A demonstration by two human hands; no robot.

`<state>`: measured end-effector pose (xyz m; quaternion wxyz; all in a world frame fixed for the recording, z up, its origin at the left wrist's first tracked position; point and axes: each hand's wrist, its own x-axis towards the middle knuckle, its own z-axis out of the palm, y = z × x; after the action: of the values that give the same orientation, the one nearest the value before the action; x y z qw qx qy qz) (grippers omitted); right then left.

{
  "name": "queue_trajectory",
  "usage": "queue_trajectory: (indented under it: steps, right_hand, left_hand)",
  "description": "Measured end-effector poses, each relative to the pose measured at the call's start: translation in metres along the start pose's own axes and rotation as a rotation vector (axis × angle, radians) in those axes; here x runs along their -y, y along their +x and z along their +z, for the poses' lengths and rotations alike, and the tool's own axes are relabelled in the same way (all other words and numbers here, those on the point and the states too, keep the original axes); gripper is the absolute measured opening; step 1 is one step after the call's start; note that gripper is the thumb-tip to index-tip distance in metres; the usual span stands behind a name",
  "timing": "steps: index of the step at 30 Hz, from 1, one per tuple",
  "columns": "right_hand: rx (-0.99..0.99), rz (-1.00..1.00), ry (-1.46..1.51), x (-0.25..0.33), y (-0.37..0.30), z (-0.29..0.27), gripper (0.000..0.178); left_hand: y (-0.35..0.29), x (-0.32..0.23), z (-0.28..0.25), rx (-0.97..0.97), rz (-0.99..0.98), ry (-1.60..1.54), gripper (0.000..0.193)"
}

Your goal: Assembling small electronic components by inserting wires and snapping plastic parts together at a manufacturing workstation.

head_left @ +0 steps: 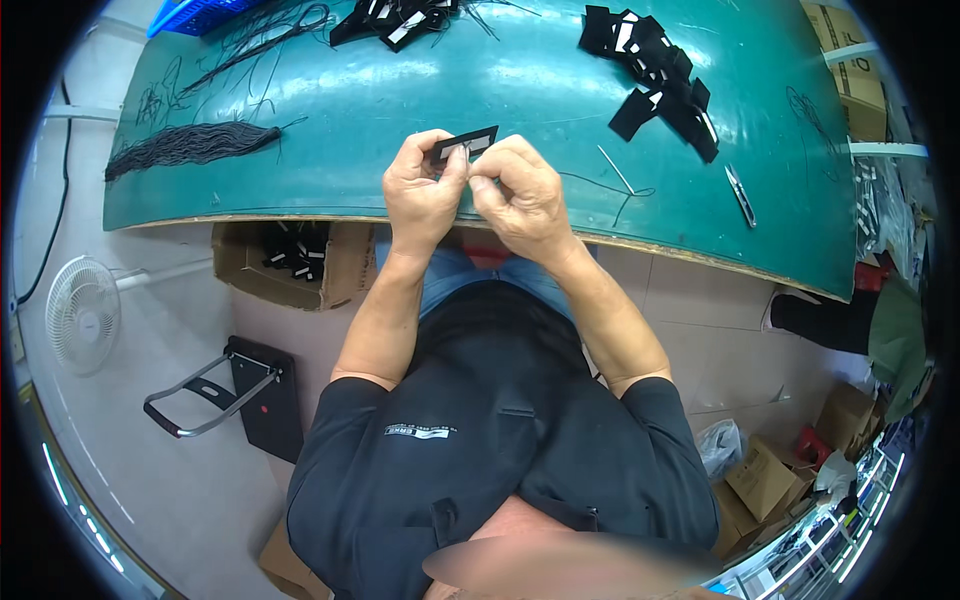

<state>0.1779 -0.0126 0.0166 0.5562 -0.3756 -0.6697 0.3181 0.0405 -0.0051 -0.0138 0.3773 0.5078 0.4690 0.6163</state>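
My left hand (pixel 424 184) is closed on a flat black tag (pixel 484 134) with a pale patch on its face, held between thumb and fingers above the table's near edge. Close against it, my right hand (pixel 522 192) pinches thumb to forefinger beside the tag's lower edge; what lies in that pinch is too small to make out. A thin white rod (pixel 615 169) rests on the table to the right of my right hand, with a loose dark cord (pixel 590 183) around it. Farther right lies a pair of thread snips (pixel 740 196).
Black tags (pixel 650 62) are heaped at the back right, with more black tags (pixel 400 18) at the back centre. A dark cord bundle (pixel 200 147) lies on the left of the green table (pixel 330 150). Below are a cardboard box (pixel 345 275), a white fan (pixel 84 313) and a folding trolley (pixel 262 400).
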Motion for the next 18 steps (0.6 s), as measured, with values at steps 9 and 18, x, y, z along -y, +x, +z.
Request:
queue_trajectory:
  steps: [9, 18]
  right_hand:
    - [0.016, -0.073, -0.081, 0.009, -0.006, 0.006, 0.011]
    - [-0.036, 0.015, -0.112, 0.004, -0.011, -0.004, 0.01]
  left_hand:
    - [-0.002, -0.005, -0.009, 0.036, -0.059, -0.18, 0.017]
    - [-0.015, -0.019, -0.011, 0.09, -0.113, -0.249, 0.018]
